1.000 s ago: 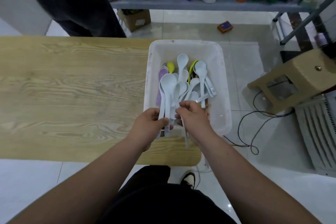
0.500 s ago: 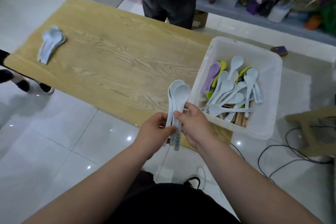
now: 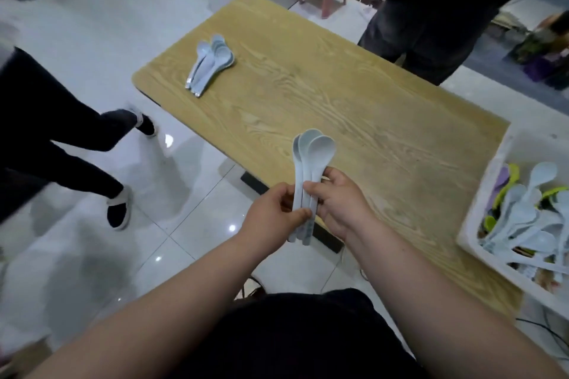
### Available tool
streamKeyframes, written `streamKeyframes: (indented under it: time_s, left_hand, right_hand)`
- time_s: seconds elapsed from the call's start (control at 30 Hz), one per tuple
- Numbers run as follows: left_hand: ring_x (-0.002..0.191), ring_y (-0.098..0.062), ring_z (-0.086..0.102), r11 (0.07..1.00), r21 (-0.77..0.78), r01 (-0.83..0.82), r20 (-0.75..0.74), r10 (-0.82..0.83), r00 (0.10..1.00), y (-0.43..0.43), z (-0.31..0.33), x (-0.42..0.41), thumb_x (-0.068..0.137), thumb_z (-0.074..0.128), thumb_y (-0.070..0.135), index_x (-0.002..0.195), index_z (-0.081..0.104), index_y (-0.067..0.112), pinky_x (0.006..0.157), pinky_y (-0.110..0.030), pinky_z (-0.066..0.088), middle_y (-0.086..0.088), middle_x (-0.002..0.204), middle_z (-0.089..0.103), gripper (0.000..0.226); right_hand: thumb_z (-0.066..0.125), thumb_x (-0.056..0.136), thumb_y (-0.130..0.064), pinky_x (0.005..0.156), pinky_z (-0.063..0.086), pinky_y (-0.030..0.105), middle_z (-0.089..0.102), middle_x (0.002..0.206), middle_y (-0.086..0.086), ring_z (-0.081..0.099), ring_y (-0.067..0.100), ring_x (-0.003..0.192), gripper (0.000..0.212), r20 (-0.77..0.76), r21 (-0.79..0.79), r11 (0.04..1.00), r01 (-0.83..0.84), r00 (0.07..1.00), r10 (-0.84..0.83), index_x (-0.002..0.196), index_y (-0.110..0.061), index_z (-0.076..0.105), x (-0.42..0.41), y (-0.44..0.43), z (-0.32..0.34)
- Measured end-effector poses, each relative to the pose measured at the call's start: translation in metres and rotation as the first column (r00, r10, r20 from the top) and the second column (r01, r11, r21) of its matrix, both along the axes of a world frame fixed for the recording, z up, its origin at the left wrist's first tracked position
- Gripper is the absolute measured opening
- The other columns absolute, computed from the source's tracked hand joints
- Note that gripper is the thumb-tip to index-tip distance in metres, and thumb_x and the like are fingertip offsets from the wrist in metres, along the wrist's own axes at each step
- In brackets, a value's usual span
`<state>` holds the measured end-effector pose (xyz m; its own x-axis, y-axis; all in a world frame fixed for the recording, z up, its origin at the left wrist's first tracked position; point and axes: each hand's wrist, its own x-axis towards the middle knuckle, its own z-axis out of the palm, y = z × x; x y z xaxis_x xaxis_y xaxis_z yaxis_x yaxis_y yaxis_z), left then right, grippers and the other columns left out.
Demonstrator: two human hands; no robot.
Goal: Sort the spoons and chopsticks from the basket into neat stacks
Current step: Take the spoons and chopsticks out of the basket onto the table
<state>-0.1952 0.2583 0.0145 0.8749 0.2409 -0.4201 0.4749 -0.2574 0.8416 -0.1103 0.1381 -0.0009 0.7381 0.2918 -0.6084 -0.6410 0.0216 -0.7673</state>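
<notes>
Left hand point(image 3: 274, 212) and right hand point(image 3: 341, 203) both grip a nested bunch of pale-blue spoons point(image 3: 309, 169), bowls up

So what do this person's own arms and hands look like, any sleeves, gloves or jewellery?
Both the left hand and the right hand are bare: no gloves, rings or watch visible. The left forearm and right forearm are uncovered to the picture's edge, so no sleeve shows. Black clothing covers the body below.

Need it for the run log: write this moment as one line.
left hand: grips spoon bundle | right hand: grips spoon bundle | spoon stack: on table, far corner | basket: more spoons inside
</notes>
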Motion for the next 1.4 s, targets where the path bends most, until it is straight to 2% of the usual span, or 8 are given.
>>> streamKeyframes:
  time_s: [0.2,0.4,0.67,0.83,1.0,1.2,1.33,1.4]
  left_hand:
    - [0.077,-0.014,0.07,0.997,-0.016,-0.074,-0.035,0.073,0.997,0.063,-0.007,0.015,0.085,0.072,0.024,0.092,0.059,0.031,0.064,-0.029,0.055,0.007,0.089,0.07,0.016]
    - [0.061,-0.019,0.067,0.998,-0.028,-0.065,-0.103,0.062,0.993,0.099,-0.022,0.065,0.083,0.072,0.023,0.091,0.059,0.026,0.065,-0.037,0.056,0.005,0.082,0.071,0.016]
    - [0.082,-0.012,0.069,0.991,0.095,-0.098,-0.163,0.113,0.98,0.17,-0.024,0.141,0.085,0.074,0.027,0.094,0.06,0.025,0.065,-0.026,0.053,0.005,0.091,0.071,0.017]
    - [0.081,-0.014,0.069,0.989,0.093,-0.114,-0.165,0.128,0.978,0.212,-0.038,0.175,0.084,0.075,0.03,0.094,0.061,0.027,0.07,-0.031,0.056,0.007,0.091,0.071,0.018]
    - [0.07,-0.011,0.071,0.997,0.054,-0.053,-0.213,0.063,0.975,0.278,-0.061,0.207,0.084,0.075,0.025,0.098,0.065,0.027,0.069,-0.031,0.059,0.009,0.09,0.072,0.017]
    - [0.073,-0.014,0.066,0.969,0.122,0.215,-0.252,-0.179,0.951,0.383,-0.096,0.271,0.085,0.068,0.021,0.091,0.065,0.023,0.077,-0.036,0.058,0.006,0.082,0.069,0.008]
    - [0.088,-0.015,0.064,0.935,0.251,0.251,-0.18,-0.21,0.961,0.452,-0.115,0.324,0.087,0.065,0.02,0.115,0.06,0.023,0.068,-0.025,0.049,0.003,0.105,0.065,0.028]
    - [0.105,-0.017,0.06,0.908,0.309,0.283,-0.168,-0.241,0.956,0.48,-0.124,0.343,0.087,0.066,0.017,0.136,0.052,0.022,0.078,-0.026,0.047,-0.002,0.126,0.053,0.051]
  right_hand:
    - [0.062,0.092,0.0,0.092,0.056,0.056,0.074,0.106,0.02,0.074,0.035,0.096,0.032,-0.008,-0.008,0.997,-0.073,0.997,0.073,0.12,-0.014,0.057,0.018,0.067,-0.007]
    - [0.063,0.09,0.0,0.092,0.057,0.056,0.075,0.104,0.017,0.074,0.033,0.095,0.033,-0.017,-0.036,0.996,-0.085,0.996,0.084,0.119,-0.014,0.058,0.065,0.102,-0.027]
    - [0.075,0.082,-0.007,0.091,0.057,0.052,0.077,0.1,0.007,0.075,0.026,0.092,0.03,-0.024,-0.066,0.986,-0.154,0.988,0.153,0.103,-0.024,0.061,0.147,0.183,-0.05]
    - [0.076,0.081,-0.004,0.089,0.059,0.051,0.075,0.103,0.009,0.075,0.027,0.091,0.041,-0.036,-0.096,0.981,-0.169,0.985,0.166,0.116,-0.015,0.059,0.189,0.232,-0.059]
    - [0.073,0.084,0.001,0.086,0.06,0.052,0.074,0.104,0.014,0.075,0.03,0.091,0.034,-0.087,-0.143,0.982,-0.126,0.99,0.114,0.11,-0.016,0.059,0.218,0.289,-0.08]
    - [0.075,0.082,-0.01,0.089,0.058,0.047,0.073,0.106,0.002,0.071,0.021,0.096,0.038,-0.045,-0.338,0.941,-0.034,0.999,0.02,0.116,-0.02,0.06,0.252,0.36,-0.103]
    - [0.071,0.088,-0.012,0.077,0.05,0.03,0.067,0.102,-0.004,0.065,0.014,0.091,0.025,0.026,-0.533,0.837,0.125,0.991,-0.131,0.108,-0.02,0.058,0.277,0.386,-0.11]
    - [0.069,0.089,-0.013,0.079,0.047,0.03,0.064,0.102,-0.003,0.062,0.016,0.091,0.025,0.043,-0.601,0.78,0.174,0.982,-0.185,0.11,-0.019,0.056,0.286,0.393,-0.114]
